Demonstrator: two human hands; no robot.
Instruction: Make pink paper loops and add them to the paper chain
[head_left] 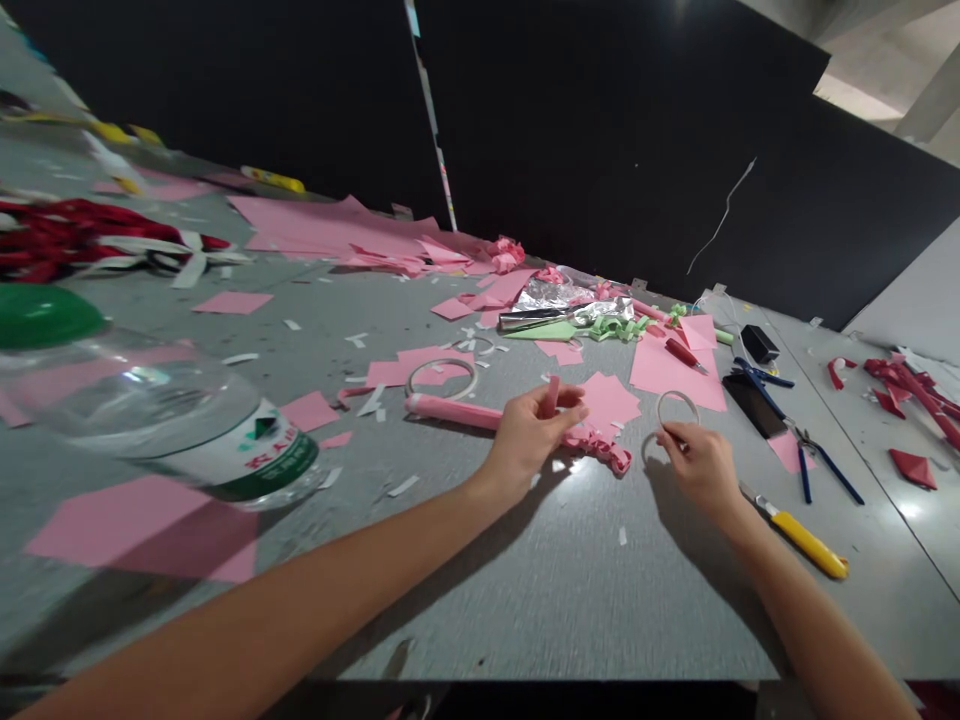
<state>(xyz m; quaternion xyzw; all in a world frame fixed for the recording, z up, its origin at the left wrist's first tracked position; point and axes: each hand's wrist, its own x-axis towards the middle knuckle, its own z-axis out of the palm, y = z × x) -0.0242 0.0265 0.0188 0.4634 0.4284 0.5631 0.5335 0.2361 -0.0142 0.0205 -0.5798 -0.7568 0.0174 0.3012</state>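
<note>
One tape ring [676, 393] | off-white | thin, round | in right grip [701, 460]

- Between left hand [525, 432] and right hand [703, 462]: room to pass over the near tabletop [585, 600].
- Left: bottle [176, 415] blocks low sideways reach.
- Right: yellow-handled knife [810, 545], blue-handled pliers [834, 470] obstruct.
- Far side: black panel [562, 140] bounds reach.
</note>
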